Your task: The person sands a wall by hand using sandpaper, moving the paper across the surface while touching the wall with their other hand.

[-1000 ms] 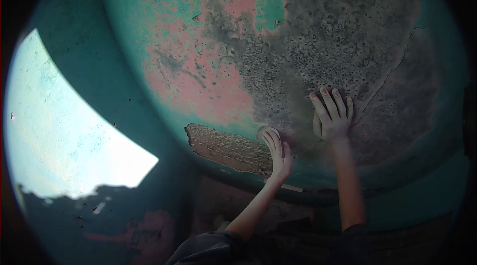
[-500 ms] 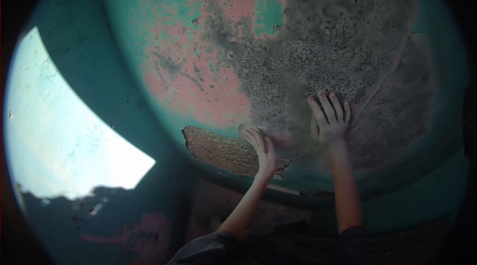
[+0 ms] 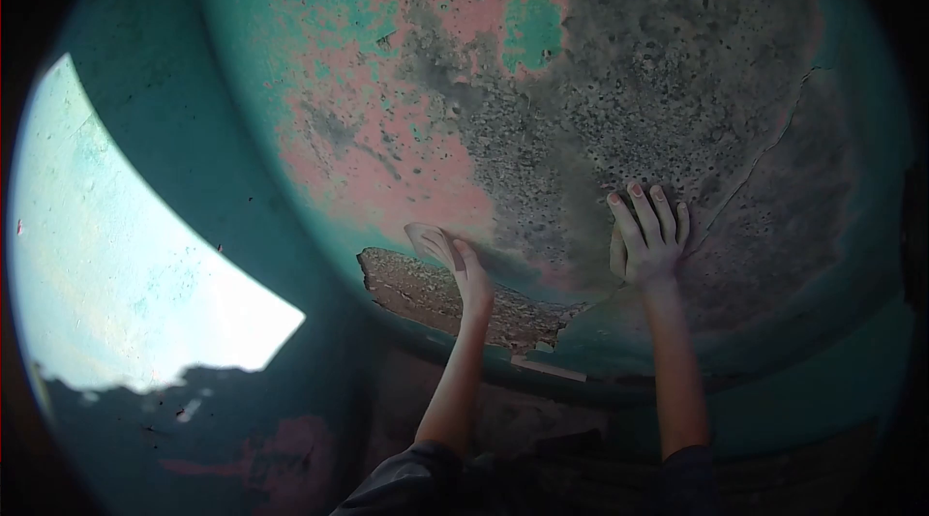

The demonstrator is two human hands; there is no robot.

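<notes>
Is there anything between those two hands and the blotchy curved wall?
Yes: a thin, pale piece, too unclear to name, shows under the left hand. Nothing visible stands between the right hand and the wall.

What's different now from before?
The left hand moved left and slightly up, near the brown patch, carrying the thin, pale piece under its fingers. Nothing was visibly grabbed or let go. The right hand stayed on the gray surface.
</notes>
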